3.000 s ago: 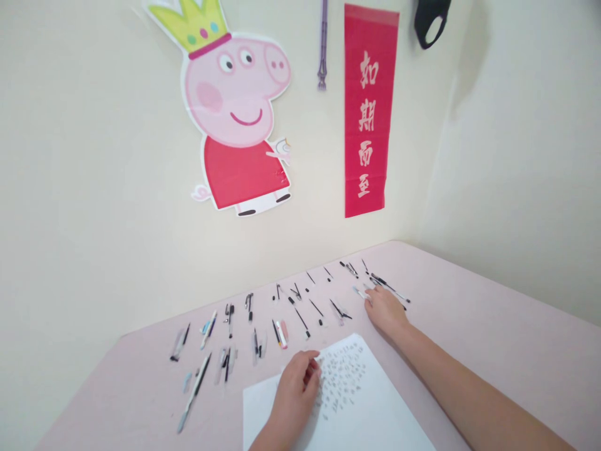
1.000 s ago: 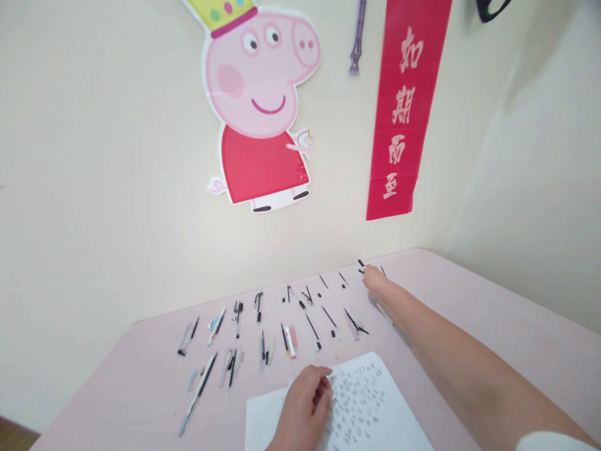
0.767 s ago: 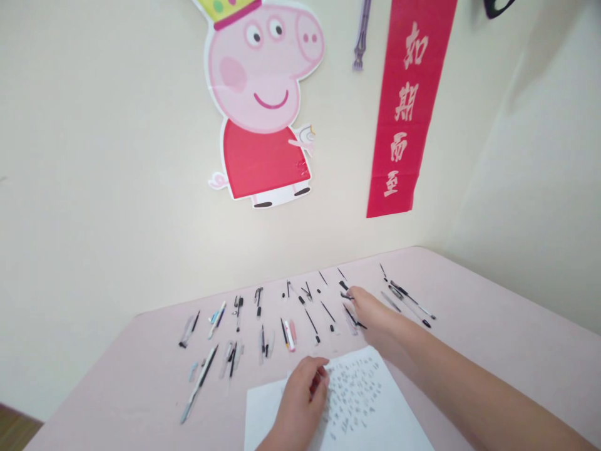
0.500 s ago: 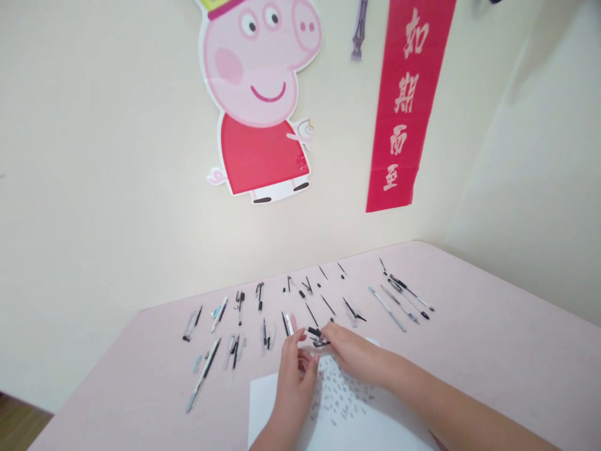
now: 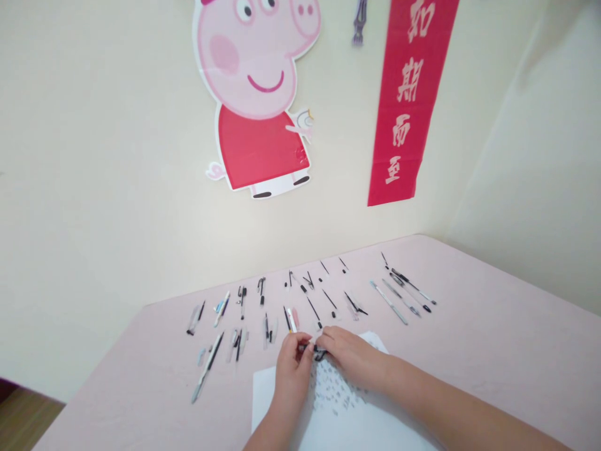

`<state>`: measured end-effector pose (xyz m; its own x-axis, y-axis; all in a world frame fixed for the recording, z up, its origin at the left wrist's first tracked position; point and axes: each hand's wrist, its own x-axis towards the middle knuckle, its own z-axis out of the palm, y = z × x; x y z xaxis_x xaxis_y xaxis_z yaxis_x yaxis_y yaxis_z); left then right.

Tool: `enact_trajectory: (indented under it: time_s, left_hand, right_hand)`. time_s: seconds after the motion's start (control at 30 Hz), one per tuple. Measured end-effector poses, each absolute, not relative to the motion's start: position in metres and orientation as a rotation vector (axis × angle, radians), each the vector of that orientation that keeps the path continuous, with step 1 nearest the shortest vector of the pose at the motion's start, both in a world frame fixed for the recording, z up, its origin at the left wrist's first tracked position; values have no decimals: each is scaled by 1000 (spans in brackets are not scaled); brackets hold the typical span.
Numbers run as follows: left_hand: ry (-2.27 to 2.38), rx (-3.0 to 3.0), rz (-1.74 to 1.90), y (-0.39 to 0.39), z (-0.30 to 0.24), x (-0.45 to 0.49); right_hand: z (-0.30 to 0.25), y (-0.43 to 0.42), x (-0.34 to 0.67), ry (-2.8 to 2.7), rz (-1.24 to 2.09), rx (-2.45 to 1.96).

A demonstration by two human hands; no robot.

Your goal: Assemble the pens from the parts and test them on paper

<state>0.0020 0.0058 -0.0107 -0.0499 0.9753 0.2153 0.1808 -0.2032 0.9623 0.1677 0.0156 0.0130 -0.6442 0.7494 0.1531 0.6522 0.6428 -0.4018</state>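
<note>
Both my hands meet above the far edge of a white sheet of paper [image 5: 357, 419] covered in small handwritten marks. My left hand [image 5: 292, 369] pinches one end of a small black pen part [image 5: 315, 351]. From the other side my right hand [image 5: 351, 358] grips the same part with closed fingers. Just beyond my fingers, several taken-apart pens, refills and caps [image 5: 291, 316] lie in rows on the pink table [image 5: 493, 338].
Several whole pens [image 5: 404, 289] lie at the far right of the rows. One long pen [image 5: 206, 369] lies at the near left. A cartoon pig sticker [image 5: 260, 94] and a red banner [image 5: 406, 100] hang on the wall behind. The table's left edge drops to the floor.
My right hand reached to the far right of the rows, came back with a small black part, and met my left hand, which lifted off the paper and closed on it.
</note>
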Motion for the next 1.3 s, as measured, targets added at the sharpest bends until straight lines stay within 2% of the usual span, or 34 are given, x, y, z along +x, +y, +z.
enact_trajectory:
  time_s: [0.43, 0.8, 1.3]
  left_hand:
    - [1203, 962, 1385, 5, -4, 1]
    - [883, 488, 1487, 11, 2, -6]
    - [769, 401, 1465, 12, 5, -8]
  right_hand:
    - [21, 16, 172, -2502, 549, -1127]
    - [28, 16, 176, -2466, 626, -1160]
    - [36, 17, 183, -2526, 630, -1165]
